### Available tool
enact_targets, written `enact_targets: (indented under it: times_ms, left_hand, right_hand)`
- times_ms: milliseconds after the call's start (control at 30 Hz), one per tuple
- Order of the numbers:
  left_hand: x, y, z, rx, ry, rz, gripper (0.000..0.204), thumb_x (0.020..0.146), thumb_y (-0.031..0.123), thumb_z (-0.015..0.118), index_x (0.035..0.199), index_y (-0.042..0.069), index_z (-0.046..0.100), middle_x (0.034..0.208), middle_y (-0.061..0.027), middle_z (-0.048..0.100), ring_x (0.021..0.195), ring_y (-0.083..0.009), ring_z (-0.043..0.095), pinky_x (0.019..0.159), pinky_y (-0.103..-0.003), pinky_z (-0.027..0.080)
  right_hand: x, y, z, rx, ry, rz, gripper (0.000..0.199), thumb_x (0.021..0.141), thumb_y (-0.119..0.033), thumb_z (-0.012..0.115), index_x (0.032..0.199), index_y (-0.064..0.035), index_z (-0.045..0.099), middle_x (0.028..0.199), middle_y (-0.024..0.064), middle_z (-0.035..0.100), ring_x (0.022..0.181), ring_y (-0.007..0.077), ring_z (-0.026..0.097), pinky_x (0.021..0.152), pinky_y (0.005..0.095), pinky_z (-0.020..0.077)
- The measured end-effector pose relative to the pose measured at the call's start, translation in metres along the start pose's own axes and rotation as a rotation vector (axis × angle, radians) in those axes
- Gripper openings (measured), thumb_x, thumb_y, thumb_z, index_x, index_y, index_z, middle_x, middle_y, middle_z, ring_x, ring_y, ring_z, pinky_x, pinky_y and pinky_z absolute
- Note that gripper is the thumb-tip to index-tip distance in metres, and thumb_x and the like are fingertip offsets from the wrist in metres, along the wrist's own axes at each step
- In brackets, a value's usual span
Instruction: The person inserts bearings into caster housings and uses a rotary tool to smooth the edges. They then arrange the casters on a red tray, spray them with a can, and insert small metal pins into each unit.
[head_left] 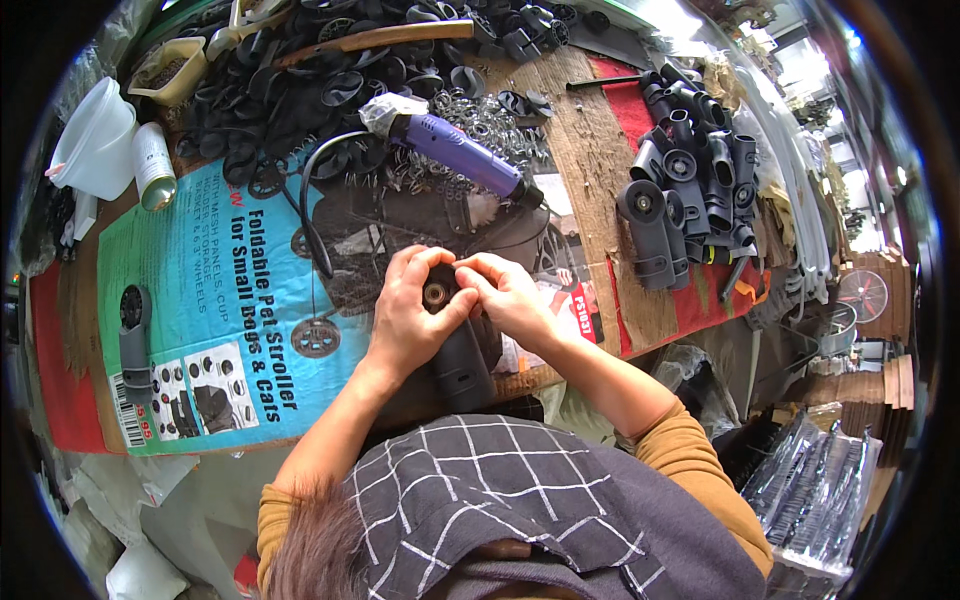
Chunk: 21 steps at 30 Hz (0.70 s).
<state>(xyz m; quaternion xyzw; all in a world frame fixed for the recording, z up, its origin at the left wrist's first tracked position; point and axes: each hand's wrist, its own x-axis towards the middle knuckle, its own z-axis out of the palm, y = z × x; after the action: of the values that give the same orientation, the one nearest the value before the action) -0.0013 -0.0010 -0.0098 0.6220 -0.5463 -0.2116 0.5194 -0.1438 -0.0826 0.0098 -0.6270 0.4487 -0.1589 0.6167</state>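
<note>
Just in front of my body, both hands meet over a black plastic tube-shaped part with a round socket at its top. A ring of copper-coloured metal shows inside the socket. My left hand is closed round the socket end. Thumb and fingertips of my right hand are pinched together at the socket's right edge; whatever they hold is too small or hidden to make out. Beyond my hands lie a purple corded hand tool and a heap of small metal coil springs.
Black plastic discs are heaped at the back, under a wooden handle. Several finished-looking black tube parts pile up at right. One black part lies left on the printed cardboard. A white tub and can stand far left.
</note>
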Motion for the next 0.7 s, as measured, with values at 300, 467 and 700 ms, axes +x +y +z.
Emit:
enact_targets:
  times_ms: [300,467,700]
  left_hand:
    - [0.005,0.009,-0.004,-0.069,-0.041,-0.065,0.045,0.069,0.018,0.080,0.107,0.004,0.060,0.110,-0.0166,0.059,0.104,-0.0326,0.059,0.089,-0.039,0.049]
    - [0.005,0.009,-0.004,-0.087,-0.035,-0.077,0.046,0.067,0.018,0.081,0.107,0.005,0.061,0.110,-0.0166,0.058,0.102,-0.0322,0.060,0.087,-0.038,0.051]
    - [0.004,0.006,-0.004,-0.090,-0.036,-0.050,0.047,0.068,0.018,0.081,0.109,0.005,0.061,0.110,-0.0167,0.057,0.100,-0.0323,0.060,0.086,-0.039,0.051]
  right_hand:
    - [0.083,-0.031,-0.105,-0.655,0.566,-0.432,0.011,0.083,-0.015,0.069,0.081,-0.0038,0.068,0.081,0.0137,0.063,0.079,0.0261,0.063,0.072,0.0385,0.0491]
    - [0.144,-0.011,-0.142,-0.927,0.455,-0.514,0.012,0.081,-0.014,0.071,0.091,-0.0066,0.073,0.090,0.0092,0.065,0.081,0.0230,0.065,0.075,0.0329,0.0512]
    - [0.142,-0.004,-0.148,-0.913,0.489,-0.461,0.012,0.082,-0.011,0.070,0.092,-0.0052,0.073,0.089,0.0088,0.064,0.080,0.0231,0.065,0.075,0.0330,0.0516]
